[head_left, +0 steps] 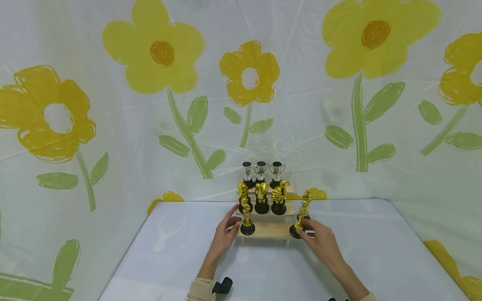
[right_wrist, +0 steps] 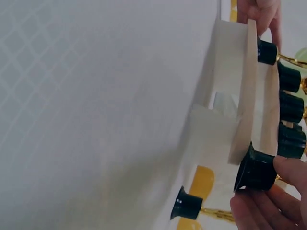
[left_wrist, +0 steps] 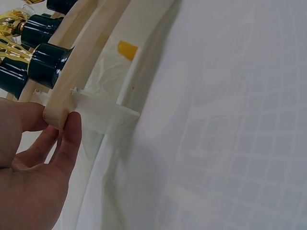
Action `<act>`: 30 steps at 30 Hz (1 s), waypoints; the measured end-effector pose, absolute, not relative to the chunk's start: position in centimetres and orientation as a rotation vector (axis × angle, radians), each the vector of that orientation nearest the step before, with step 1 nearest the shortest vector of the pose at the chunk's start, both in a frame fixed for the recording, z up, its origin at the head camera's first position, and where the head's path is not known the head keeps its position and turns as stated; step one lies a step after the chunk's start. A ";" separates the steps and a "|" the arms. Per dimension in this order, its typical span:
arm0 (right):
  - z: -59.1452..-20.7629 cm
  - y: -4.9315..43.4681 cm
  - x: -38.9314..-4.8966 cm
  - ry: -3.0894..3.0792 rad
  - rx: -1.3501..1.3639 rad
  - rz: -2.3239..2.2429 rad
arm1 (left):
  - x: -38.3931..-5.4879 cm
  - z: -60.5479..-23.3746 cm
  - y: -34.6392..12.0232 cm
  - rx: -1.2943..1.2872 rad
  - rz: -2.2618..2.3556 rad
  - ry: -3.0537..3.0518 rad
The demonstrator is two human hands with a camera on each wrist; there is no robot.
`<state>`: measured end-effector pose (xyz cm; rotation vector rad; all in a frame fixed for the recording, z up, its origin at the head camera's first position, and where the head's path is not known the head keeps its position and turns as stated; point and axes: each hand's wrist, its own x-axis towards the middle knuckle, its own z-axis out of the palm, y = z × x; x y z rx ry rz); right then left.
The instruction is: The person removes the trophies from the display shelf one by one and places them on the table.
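A three-step wooden stand [head_left: 269, 230] sits at the table's far middle. Its top step carries three silver cups [head_left: 260, 169], the middle step three gold trophies [head_left: 261, 196], and the bottom step one gold figure trophy [head_left: 247, 219] at its left end. My left hand [head_left: 231, 221] pinches the left corner of the bottom step [left_wrist: 96, 43] between thumb and finger [left_wrist: 72, 139]. My right hand [head_left: 303, 232] grips the black base [right_wrist: 254, 170] of a gold figure trophy [head_left: 298, 227] at the step's right end [right_wrist: 242, 96]. Another gold figure trophy [head_left: 305, 204] stands on the table just behind it.
The table [head_left: 376, 251] is covered in a white patterned cloth. A white backdrop with yellow flowers [head_left: 248, 75] hangs close behind the stand and wraps round both sides.
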<state>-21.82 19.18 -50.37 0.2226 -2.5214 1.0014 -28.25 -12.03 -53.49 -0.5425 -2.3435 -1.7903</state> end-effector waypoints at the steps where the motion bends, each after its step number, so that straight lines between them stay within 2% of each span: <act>1: -50.4 19.4 -21.8 -2.519 0.219 0.996 | -28.2 -53.5 -12.0 -0.537 -1.790 -2.347; 12: -50.5 21.7 -22.1 -2.513 0.132 1.041 | -28.2 -53.8 -11.7 -0.482 -1.714 -2.410; 21: -51.0 23.1 -22.9 -2.519 0.124 0.983 | -26.6 -51.0 -11.7 -0.502 -1.758 -2.418; 30: -51.1 24.2 -23.8 -2.559 0.115 0.935 | -26.5 -50.7 -11.8 -0.511 -1.764 -2.410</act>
